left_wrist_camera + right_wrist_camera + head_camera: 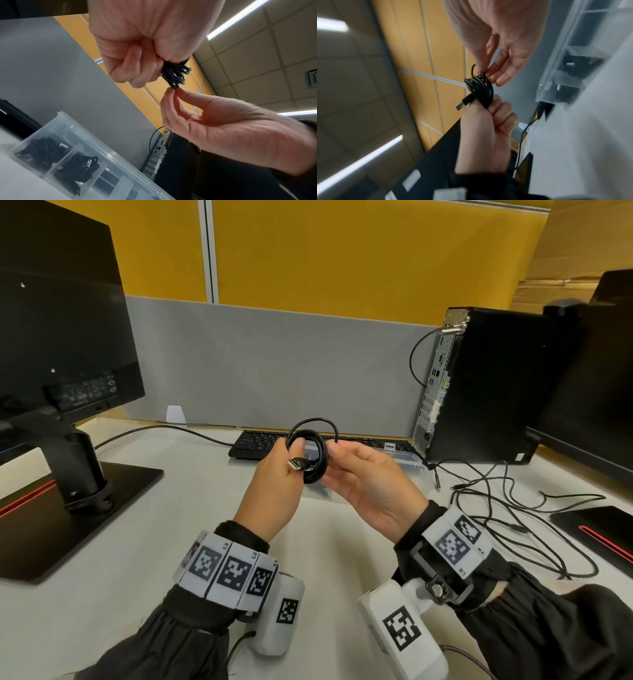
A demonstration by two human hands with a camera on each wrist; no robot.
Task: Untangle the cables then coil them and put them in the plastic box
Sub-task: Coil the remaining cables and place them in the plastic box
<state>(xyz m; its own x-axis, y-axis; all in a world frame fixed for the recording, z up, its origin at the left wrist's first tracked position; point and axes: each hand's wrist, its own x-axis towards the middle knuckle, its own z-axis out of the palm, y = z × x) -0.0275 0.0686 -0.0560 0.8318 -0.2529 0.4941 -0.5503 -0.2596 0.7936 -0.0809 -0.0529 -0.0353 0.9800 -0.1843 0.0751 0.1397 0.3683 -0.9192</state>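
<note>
Seen from the head camera: left hand (274, 474) clenched round the coiled black USB cable (310, 453), thumb through the loops, silver plug (297, 464) jutting toward the wearer; right hand (370, 487) pinching the coil's far side with thumb and forefinger, other fingers relaxed, probably to steady the rings or tuck in the last turn. Held in the air above the clear plastic box (409, 462), itself just in front of the keyboard (260, 444) on the tabletop (171, 525), so likely close to being dropped in. Off to the right, more thin black cables (507, 508) sprawled loose and crossing one another, not yet coiled. Next, from the left wrist: curled fingers (132, 70) of the left grip closed on the bundle, several glossy strands bunched tight; right fingertips (169, 94) nipping its lower edge. Below, box compartments, two already holding dark coiled cables (77, 166) with metal plugs. Lastly, from the right wrist: coil wound in neat, thin rings, plug poking out beside the left thumb, a short free tail curling by the right fingertips; whether that tail is the very end, cannot tell.
</note>
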